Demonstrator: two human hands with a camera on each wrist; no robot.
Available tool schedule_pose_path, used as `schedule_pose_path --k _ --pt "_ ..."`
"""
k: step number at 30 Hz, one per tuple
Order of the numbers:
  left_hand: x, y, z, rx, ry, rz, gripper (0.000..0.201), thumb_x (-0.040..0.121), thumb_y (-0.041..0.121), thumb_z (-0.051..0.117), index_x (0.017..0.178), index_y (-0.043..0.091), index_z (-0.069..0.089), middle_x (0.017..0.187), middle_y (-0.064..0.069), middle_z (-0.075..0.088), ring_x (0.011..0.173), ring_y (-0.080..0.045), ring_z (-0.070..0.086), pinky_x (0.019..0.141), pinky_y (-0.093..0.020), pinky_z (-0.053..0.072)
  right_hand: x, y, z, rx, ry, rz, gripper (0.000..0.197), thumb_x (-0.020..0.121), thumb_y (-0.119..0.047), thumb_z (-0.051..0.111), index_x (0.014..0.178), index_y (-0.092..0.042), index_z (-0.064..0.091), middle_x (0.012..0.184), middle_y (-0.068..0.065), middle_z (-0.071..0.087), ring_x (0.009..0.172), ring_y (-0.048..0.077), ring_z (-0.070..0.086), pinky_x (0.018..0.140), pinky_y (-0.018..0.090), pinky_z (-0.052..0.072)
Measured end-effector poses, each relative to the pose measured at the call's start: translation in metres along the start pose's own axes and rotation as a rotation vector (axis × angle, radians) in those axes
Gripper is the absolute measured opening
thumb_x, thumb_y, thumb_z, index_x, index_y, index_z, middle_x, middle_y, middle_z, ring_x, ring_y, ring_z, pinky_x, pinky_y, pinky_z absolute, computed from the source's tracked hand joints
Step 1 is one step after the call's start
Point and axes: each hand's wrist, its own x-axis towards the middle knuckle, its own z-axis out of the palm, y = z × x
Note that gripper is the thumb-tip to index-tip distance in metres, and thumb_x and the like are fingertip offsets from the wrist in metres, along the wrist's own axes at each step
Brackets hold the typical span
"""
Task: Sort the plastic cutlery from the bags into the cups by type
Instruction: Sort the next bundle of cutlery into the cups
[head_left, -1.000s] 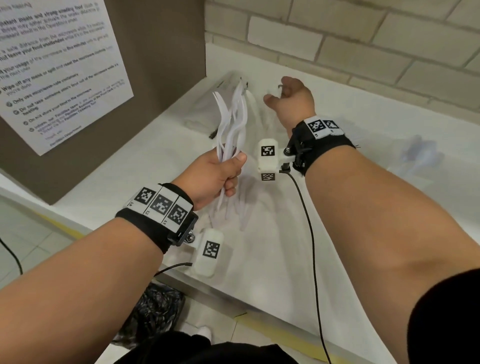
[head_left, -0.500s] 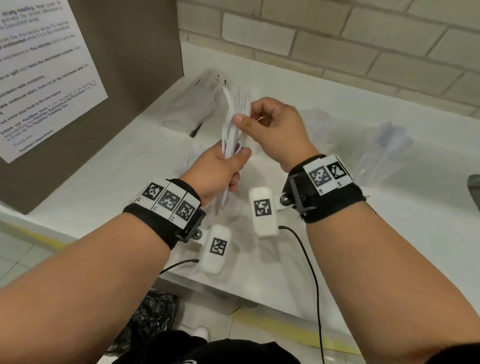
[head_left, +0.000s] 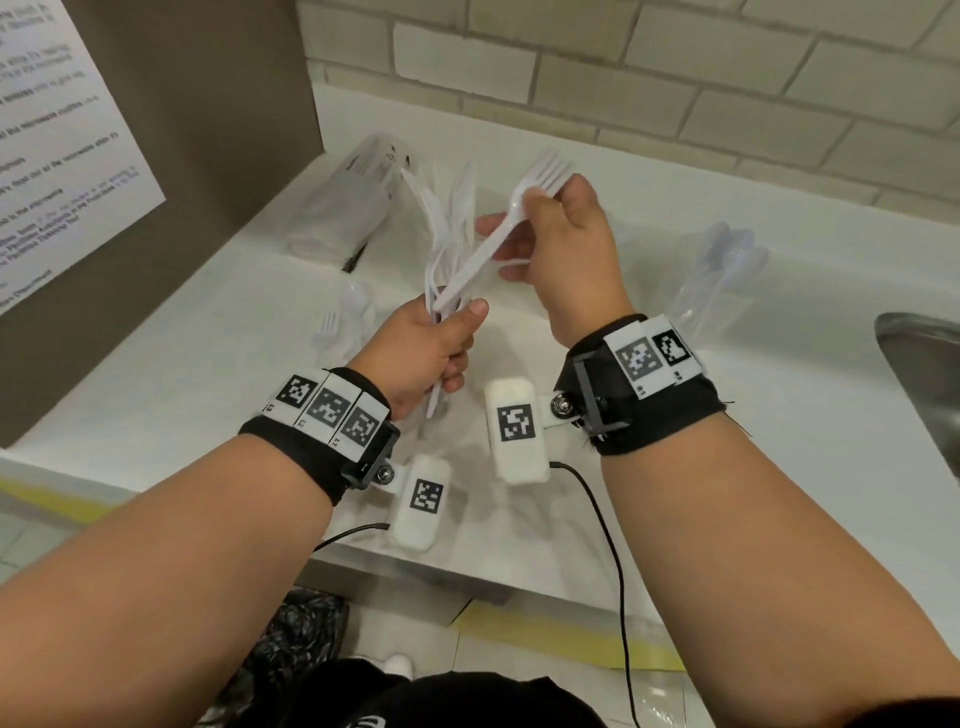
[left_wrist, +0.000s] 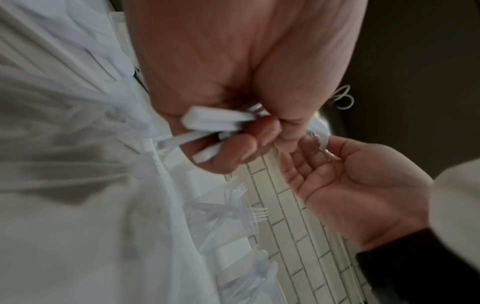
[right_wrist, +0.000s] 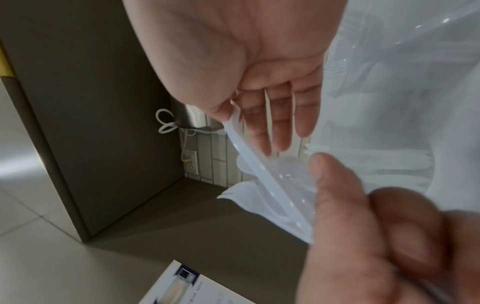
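Note:
My left hand (head_left: 441, 340) grips a bundle of white plastic cutlery (head_left: 441, 234) by the handles, heads up, above the white counter (head_left: 208, 374). My right hand (head_left: 540, 218) pinches a single white fork (head_left: 543, 174) near its neck, tines up and to the right. The fork's handle slants down to the bundle at my left thumb. The left wrist view shows the handle ends (left_wrist: 215, 121) sticking out of my left fist. In the right wrist view the fork (right_wrist: 259, 164) runs from my right thumb toward the left hand (right_wrist: 363, 236).
A clear cup (head_left: 353, 312) with a fork and spoon is left of my left hand. Clear cups (head_left: 717, 270) holding cutlery are on the right. A clear bag (head_left: 358, 208) lies at the back left. A steel sink (head_left: 924, 374) is at the right edge, a brown panel (head_left: 218, 130) on the left.
My right hand came back from the far side of the counter to the bundle, took hold of one fork and has drawn it up and to the right. The left hand keeps its grip.

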Motion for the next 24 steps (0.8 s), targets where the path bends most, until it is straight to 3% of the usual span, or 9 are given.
schedule_pose_path --k 3,5,7,8,12,15,17,20,24 --pt "-0.002 0.002 0.002 0.016 -0.006 0.011 0.026 0.099 0.026 0.050 0.077 0.017 0.042 0.052 0.008 0.034 0.046 -0.011 0.029 0.045 -0.025 0.033 -0.002 -0.014 -0.007 0.291 0.107 -0.042 0.014 0.102 -0.013 0.029 0.107 -0.014 0.042 0.066 0.011 0.065 0.069 0.030 0.069 0.070 0.041 0.059" --pt "-0.001 0.002 0.003 0.093 0.036 0.042 0.019 0.099 0.027 0.049 0.084 0.017 0.044 0.058 0.006 0.038 0.048 -0.011 0.033 0.046 -0.025 0.038 -0.005 -0.022 -0.010 0.305 0.093 -0.088 0.018 0.104 -0.017 0.024 0.112 -0.018 0.041 0.054 0.006 0.053 0.055 0.030 0.065 0.064 0.042 0.060" --pt "0.003 0.002 0.004 0.213 0.142 0.052 0.015 0.098 0.031 0.049 0.098 0.017 0.047 0.071 0.000 0.045 0.054 -0.014 0.042 0.052 -0.029 0.044 -0.006 -0.020 -0.009 0.119 0.068 -0.118 0.018 0.104 -0.027 0.024 0.107 -0.023 0.041 0.055 0.002 0.043 0.040 0.018 0.050 0.045 0.031 0.049" --pt "0.006 0.002 0.004 0.280 0.201 0.047 0.021 0.098 0.034 0.049 0.106 0.014 0.046 0.077 -0.002 0.048 0.058 -0.016 0.047 0.057 -0.032 0.047 -0.006 -0.016 -0.005 0.004 0.042 -0.115 0.019 0.103 -0.035 0.027 0.098 -0.026 0.042 0.056 -0.001 0.040 0.040 0.014 0.042 0.043 0.027 0.040" --pt "0.012 0.005 0.005 0.464 0.303 0.065 0.037 0.098 0.034 0.042 0.124 0.007 0.035 0.090 -0.005 0.057 0.081 -0.026 0.060 0.081 -0.047 0.055 -0.011 0.005 0.006 -0.261 -0.125 -0.003 0.037 0.084 -0.060 0.056 0.074 -0.024 0.050 0.056 -0.011 0.047 0.049 0.007 0.042 0.051 0.025 0.032" --pt "0.012 0.008 0.007 0.571 0.285 0.107 0.045 0.100 0.027 0.039 0.137 0.007 0.023 0.098 -0.004 0.058 0.079 -0.017 0.060 0.066 -0.034 0.051 -0.015 0.016 0.012 -0.202 -0.145 0.042 0.045 0.067 -0.051 0.079 0.083 -0.011 0.064 0.063 -0.006 0.058 0.052 0.008 0.051 0.050 0.022 0.037" --pt "0.011 0.008 0.009 0.604 0.234 0.139 0.048 0.100 0.026 0.038 0.141 0.009 0.020 0.099 -0.003 0.057 0.076 -0.012 0.059 0.062 -0.032 0.051 -0.015 0.018 0.016 -0.152 -0.121 0.032 0.030 0.068 -0.034 0.085 0.074 -0.013 0.064 0.066 -0.003 0.064 0.059 0.011 0.061 0.054 0.023 0.046" --pt "0.008 0.010 0.012 0.545 0.203 0.139 0.043 0.100 0.023 0.040 0.136 0.008 0.021 0.104 -0.005 0.057 0.082 -0.015 0.060 0.079 -0.046 0.056 -0.012 0.018 0.017 -0.124 -0.111 0.048 0.021 0.074 -0.013 0.079 0.063 -0.017 0.062 0.063 -0.004 0.066 0.065 0.014 0.065 0.060 0.025 0.049" --pt "0.003 0.013 0.012 0.351 0.107 0.120 0.041 0.098 0.018 0.046 0.134 0.012 0.027 0.108 -0.002 0.053 0.082 -0.011 0.055 0.073 -0.033 0.053 -0.013 0.016 0.012 -0.082 -0.167 0.115 0.015 0.081 -0.012 0.072 0.068 -0.013 0.064 0.075 0.009 0.068 0.077 0.028 0.069 0.064 0.034 0.055"
